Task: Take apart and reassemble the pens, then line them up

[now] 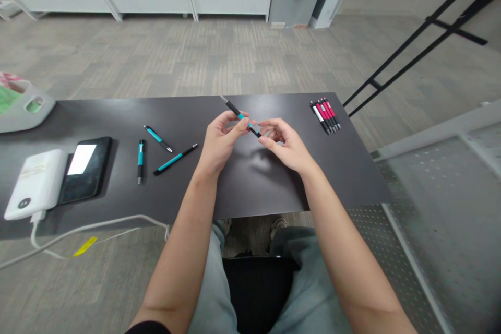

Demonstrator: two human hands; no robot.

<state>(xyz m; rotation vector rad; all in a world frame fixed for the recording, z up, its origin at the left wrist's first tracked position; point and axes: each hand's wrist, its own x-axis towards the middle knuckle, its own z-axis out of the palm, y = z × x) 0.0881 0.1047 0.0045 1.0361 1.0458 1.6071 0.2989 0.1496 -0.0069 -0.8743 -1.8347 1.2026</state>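
Above the dark tabletop, my left hand (221, 141) pinches a blue-and-black pen (245, 121) between thumb and fingers. The pen is tilted, its thin tip pointing up and to the left. At its lower black end, the thumb and fingers of my right hand (287, 143) close around it. Left of my hands lie three more blue-and-black pens: one upright in view (140, 162), one slanting behind it (157, 138), and one nearest my left wrist (176, 159).
A row of red pens (327, 114) and a white pen (320, 116) lies at the table's (266, 193) far right. On the left are a black phone (86, 169), a white power bank (37, 180) with a cable (97, 223), and a white basket (29, 109).
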